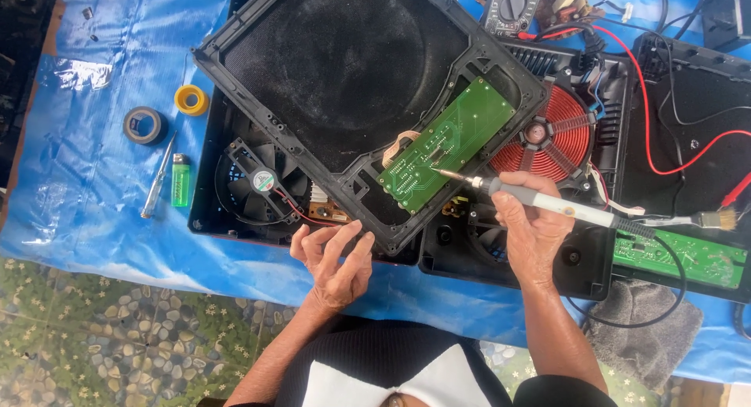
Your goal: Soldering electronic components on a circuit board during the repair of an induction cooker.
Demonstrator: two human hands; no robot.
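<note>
Cooker casing (235,55) opened, board (447,143) exposed. Right hand (532,231) grips iron (540,201), tip at board. Left hand (335,258) empty, fingers spread. Soldering seemingly underway.

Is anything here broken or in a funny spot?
Yes. The black plastic cooker cover is off, lying upside down and crooked across the opened black base, with its green circuit board showing. The right hand holds a grey soldering iron there.

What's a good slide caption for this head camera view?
Right hand touches soldering iron to green circuit board; left hand empty.
</note>
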